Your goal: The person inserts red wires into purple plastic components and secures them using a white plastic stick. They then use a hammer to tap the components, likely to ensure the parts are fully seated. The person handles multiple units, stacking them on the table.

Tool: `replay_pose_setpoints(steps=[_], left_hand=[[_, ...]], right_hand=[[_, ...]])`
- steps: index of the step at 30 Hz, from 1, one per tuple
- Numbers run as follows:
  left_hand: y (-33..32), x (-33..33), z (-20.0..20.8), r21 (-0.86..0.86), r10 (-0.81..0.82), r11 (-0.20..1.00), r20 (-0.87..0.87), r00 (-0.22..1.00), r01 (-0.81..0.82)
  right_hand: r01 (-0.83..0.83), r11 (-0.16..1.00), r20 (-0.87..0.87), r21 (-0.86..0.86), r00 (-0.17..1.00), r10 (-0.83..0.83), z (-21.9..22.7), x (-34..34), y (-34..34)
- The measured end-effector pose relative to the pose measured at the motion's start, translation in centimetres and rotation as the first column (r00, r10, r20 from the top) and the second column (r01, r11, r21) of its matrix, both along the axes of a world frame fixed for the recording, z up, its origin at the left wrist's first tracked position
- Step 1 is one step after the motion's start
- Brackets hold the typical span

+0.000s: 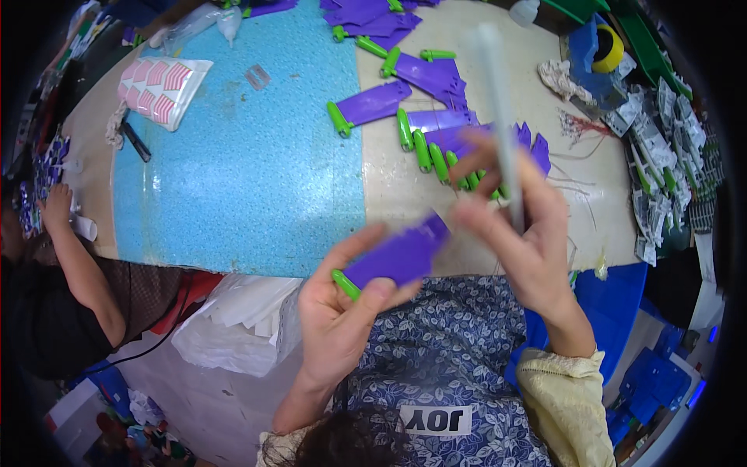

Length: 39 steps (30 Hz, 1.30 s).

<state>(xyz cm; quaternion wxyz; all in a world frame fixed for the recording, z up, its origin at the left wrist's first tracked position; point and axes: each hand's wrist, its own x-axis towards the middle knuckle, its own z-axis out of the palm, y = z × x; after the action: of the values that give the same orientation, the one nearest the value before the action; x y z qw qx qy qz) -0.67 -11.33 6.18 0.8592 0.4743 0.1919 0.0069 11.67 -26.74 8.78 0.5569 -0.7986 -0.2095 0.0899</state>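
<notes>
My left hand grips a flat purple plastic piece with a green cylindrical end, above the table's near edge. Its fingers lie behind the piece and the thumb presses on the front. To the right, my right hand holds a long, thin whitish stick-like tool standing up from the fingers. Motion blurs the tool, so its exact kind cannot be told. Beyond the hands, several similar purple pieces with green ends lie on the table, some in an overlapping row partly hidden by my right hand.
A blue speckled mat covers the table's left part, with a pink-and-white packet and a black pen-like object on it. Silvery parts crowd the right edge near yellow tape. Another person's arm reaches in at left.
</notes>
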Motion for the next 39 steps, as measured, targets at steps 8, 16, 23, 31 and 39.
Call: replay_pose_setpoints(steps=[8,16,23,31,39], left_hand=[[1.9,5.6,3.1,0.264,-0.149,0.954,0.008,0.989,0.142],[-2.2,4.1,4.4,-0.072,-0.273,0.955,0.155,0.949,0.286],[-3.4,5.0,5.7,-0.094,-0.295,0.949,0.073,0.953,0.301],[-3.1,5.4,3.5,0.141,-0.341,0.929,-0.036,0.939,0.343],[-3.4,7.6,3.9,-0.077,-0.309,0.946,0.076,0.948,0.315]], right_hand=[[0.112,0.978,-0.485,0.175,0.875,-0.013,3.2,-2.5,-1.1],[0.186,0.956,-0.101,0.229,0.981,-0.167,2.9,-5.1,-3.1],[0.198,0.958,-0.090,0.207,0.979,-0.183,2.5,-5.3,-4.8],[0.175,0.977,-0.016,0.126,0.985,-0.174,1.8,-5.7,-4.8],[0.310,0.931,-0.194,0.194,0.942,-0.274,0.9,-3.3,-6.0]])
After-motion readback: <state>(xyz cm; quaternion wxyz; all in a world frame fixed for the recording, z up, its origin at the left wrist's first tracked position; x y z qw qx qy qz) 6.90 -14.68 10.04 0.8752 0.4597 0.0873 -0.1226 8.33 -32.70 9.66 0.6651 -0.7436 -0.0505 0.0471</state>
